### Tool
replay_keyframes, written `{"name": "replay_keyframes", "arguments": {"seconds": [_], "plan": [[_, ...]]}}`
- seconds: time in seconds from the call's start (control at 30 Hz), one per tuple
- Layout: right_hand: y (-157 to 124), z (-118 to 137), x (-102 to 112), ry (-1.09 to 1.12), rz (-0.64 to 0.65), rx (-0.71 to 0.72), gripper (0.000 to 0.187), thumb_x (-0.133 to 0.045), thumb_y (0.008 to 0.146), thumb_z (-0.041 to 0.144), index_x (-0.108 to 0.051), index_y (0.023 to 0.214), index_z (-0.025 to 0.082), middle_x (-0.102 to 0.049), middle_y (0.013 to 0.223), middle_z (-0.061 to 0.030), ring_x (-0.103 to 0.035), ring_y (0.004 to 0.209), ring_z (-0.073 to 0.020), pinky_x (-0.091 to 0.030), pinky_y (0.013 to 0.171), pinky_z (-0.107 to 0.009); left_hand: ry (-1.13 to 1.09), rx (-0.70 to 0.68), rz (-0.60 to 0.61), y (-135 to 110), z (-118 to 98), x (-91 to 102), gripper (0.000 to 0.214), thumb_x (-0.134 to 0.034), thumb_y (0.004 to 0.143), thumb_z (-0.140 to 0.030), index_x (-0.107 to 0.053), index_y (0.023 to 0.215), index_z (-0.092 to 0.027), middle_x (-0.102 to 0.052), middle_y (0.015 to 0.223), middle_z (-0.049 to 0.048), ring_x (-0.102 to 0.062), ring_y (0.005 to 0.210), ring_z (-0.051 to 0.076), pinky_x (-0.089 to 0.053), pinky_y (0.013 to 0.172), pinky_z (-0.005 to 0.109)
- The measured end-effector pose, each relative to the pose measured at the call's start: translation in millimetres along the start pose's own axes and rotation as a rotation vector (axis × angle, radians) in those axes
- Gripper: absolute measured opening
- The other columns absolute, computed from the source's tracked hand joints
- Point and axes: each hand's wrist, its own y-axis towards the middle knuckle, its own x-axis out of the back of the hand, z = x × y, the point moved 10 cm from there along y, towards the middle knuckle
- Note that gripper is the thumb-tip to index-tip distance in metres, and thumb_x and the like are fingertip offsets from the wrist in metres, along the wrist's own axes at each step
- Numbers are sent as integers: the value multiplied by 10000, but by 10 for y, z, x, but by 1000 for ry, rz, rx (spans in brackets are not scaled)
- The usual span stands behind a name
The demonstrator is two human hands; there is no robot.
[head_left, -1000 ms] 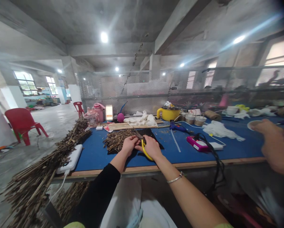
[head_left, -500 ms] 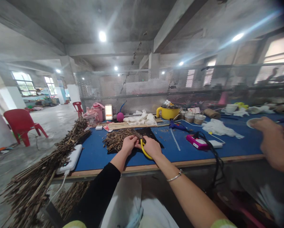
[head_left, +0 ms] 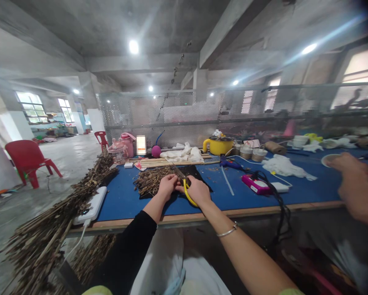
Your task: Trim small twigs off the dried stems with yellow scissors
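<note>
My left hand (head_left: 165, 186) is closed on dried brown twigs at the near edge of a twig pile (head_left: 149, 181) lying on a black mat on the blue table (head_left: 122, 200). My right hand (head_left: 197, 189) grips yellow-handled scissors (head_left: 186, 188), whose blades point up and left toward the twigs beside my left fingers. Both hands sit close together, almost touching. What exactly lies between the blades is too small to see.
A big bundle of dried stalks (head_left: 48, 229) leans off the table's left end beside a white power bank (head_left: 93, 205). A pink device (head_left: 256, 185) with a black cable, a yellow pot (head_left: 218, 146), white cloths (head_left: 282, 166) and cups lie farther back. Another person's hand (head_left: 354, 188) reaches in at right. Red chair (head_left: 26, 159) at left.
My hands stay on the twigs and scissors with hardly any shift. The other person's hand at right has drifted slightly.
</note>
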Motion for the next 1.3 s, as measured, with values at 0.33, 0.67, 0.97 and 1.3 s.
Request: {"name": "replay_keyframes", "arguments": {"seconds": [0.33, 0.67, 0.97, 1.3], "plan": [[-11, -104, 182, 141, -156, -71, 488, -521, 707, 552, -480, 1076, 235, -621, 939, -55, -581, 860, -219, -362, 645, -262, -84, 5, -61, 88, -250, -72, 78, -551, 754, -139, -505, 811, -113, -605, 682, 54, -590, 591, 73, -445, 505, 133], [-19, -144, 196, 171, -189, -69, 486, -493, 705, 581, -481, 1055, 244, -628, 897, -40, -588, 828, -216, -354, 613, -258, -210, 34, -26, 26, -171, -28, 205, -551, 663, 39, -550, 823, -90, -630, 792, 87, -611, 735, 94, -474, 581, 123], [-13, -156, 189, 176, -169, -90, 492, -513, 703, 564, -479, 1071, 241, -626, 900, -49, -584, 845, -211, -363, 644, -260, -21, -70, -94, -5, -312, 131, 270, -646, 677, -288, -601, 885, -121, -631, 852, 89, -610, 666, 96, -414, 456, 112], [2, -140, 169, 171, -164, -73, 483, -543, 690, 540, -480, 1069, 248, -625, 919, -44, -583, 846, -203, -363, 636, -253, 146, -184, -105, -67, -433, 124, 366, -626, 646, -423, -621, 843, -115, -598, 663, 22, -424, 401, 20, -250, 321, 117]]}}
